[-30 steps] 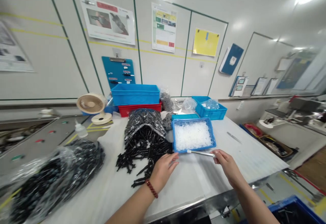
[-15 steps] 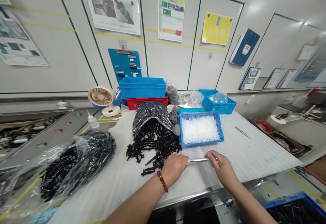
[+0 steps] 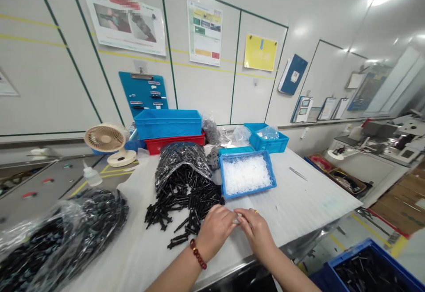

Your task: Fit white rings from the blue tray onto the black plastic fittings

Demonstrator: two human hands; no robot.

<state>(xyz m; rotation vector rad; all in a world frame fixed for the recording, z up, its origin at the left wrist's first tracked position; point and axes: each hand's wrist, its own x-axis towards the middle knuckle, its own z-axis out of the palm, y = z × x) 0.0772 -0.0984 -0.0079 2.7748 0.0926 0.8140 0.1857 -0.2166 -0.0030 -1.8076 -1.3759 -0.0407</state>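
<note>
Head view: the left hand (image 3: 215, 227) and the right hand (image 3: 255, 230) came together low in the middle of the frame, over the white table sheet (image 3: 299, 199). Both hands were curled about half shut, bent down with their tips close together. A small pale piece (image 3: 237, 219) showed between them, just below the blue tray (image 3: 249, 190) of white bits. It looked pinched, but it was too small to tell which hand had hold of it. Both arms reached in from the bottom edge, and the left wrist wore a red bead bracelet (image 3: 197, 254). The heap of black plastic parts (image 3: 182, 203) lay just beside the left hand. A piece this small was best held firmly at the fingertips and kept over the bare sheet, away from the black heap, where it could get lost.
</note>
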